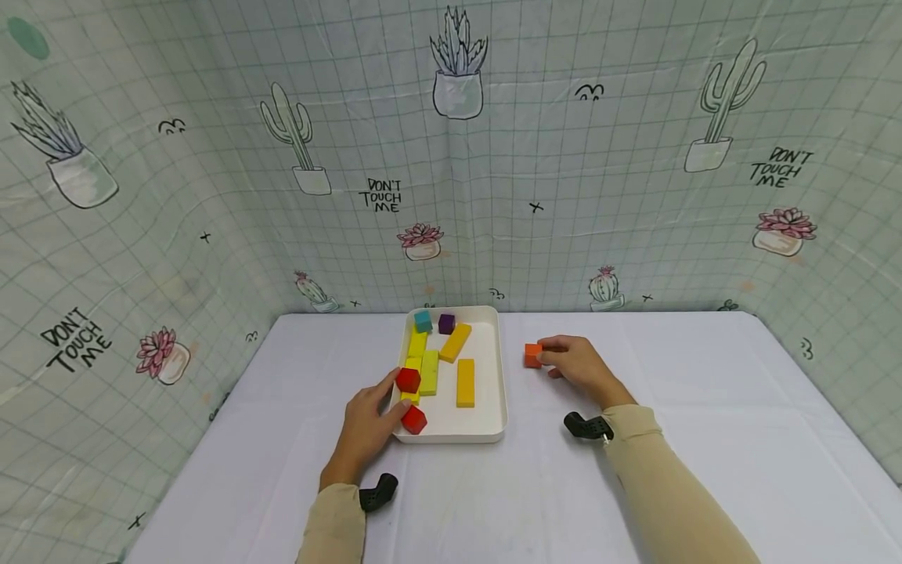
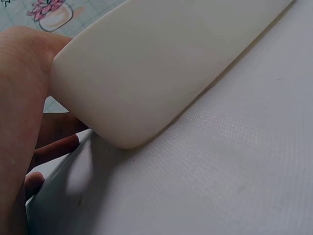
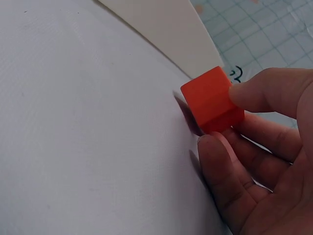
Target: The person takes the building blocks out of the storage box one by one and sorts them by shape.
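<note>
My right hand point(image 1: 581, 364) is right of the tray, pinching an orange cube point(image 1: 532, 356) between thumb and fingers. In the right wrist view the cube point(image 3: 212, 100) is close over the white cloth, its shadow beside it. My left hand point(image 1: 366, 427) grips the near left side of the white tray point(image 1: 486, 431). The left wrist view shows the tray's outer wall point(image 2: 146, 73), with the thumb over the rim and the other fingers outside. Just inside the tray by that hand are two red cubes point(image 1: 414, 421), one farther back than the other.
Inside the tray are several yellow-green blocks point(image 1: 429, 372), two deeper yellow blocks point(image 1: 466, 384), a teal cube point(image 1: 423, 321) and a purple cube point(image 1: 447, 323). A white cloth point(image 1: 493, 501) covers the table. Patterned fabric point(image 1: 493, 172) rises behind and at both sides.
</note>
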Available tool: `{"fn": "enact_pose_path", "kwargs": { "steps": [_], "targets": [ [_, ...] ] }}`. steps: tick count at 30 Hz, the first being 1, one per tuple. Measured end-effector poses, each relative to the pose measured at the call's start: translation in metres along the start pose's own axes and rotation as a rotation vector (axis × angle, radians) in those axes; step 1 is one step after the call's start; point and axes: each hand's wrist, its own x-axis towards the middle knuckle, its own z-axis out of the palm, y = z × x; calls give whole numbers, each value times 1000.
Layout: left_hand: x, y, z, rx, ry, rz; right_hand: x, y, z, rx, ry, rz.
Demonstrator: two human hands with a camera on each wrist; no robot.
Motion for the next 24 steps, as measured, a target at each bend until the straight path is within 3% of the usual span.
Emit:
{"fn": "enact_pose_path", "kwargs": {
  "steps": [6,24],
  "targets": [
    [0,-1,1,0,4,-9,1,0,-1,-39,-12,9],
    [1,0,1,-5,2,-18,-5,4,-3,3,-36,-36]
  ]
}}
